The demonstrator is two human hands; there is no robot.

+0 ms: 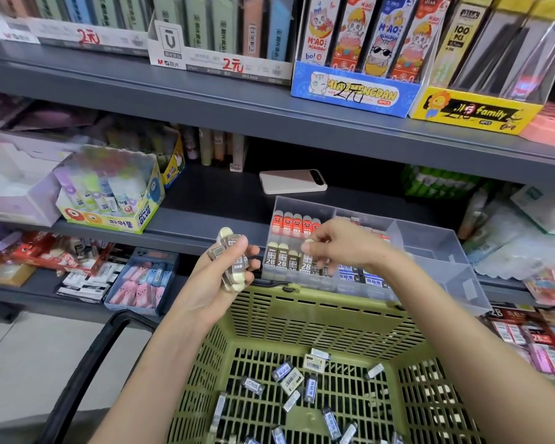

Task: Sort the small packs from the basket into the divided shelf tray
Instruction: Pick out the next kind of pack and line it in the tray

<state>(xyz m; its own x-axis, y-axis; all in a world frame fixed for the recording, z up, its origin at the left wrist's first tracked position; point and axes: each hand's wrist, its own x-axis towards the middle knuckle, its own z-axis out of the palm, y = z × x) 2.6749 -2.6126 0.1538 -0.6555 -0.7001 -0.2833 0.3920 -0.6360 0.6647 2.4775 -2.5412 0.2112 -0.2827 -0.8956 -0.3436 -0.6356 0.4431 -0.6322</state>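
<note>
My left hand (228, 270) grips a bundle of several small grey-sleeved eraser packs (233, 262) left of the tray. My right hand (337, 243) pinches one cream eraser pack (309, 242) over the front-left compartment of the clear divided tray (430, 245) on the middle shelf. That compartment holds a row of brown "2B" packs (285, 261); red packs (293, 223) stand behind them and blue-white packs (362, 275) lie to the right. The tray's right compartments look empty. Below, the green basket (318, 318) holds several loose small packs (298, 379) on its floor.
A white phone (292, 181) lies on the shelf behind the tray. A glue-stick display box (109, 193) stands to the left. Boxes of erasers (141, 283) fill the lower shelf. The basket's black handle (87, 363) hangs at the left. Stationery boxes (353, 88) line the top shelf.
</note>
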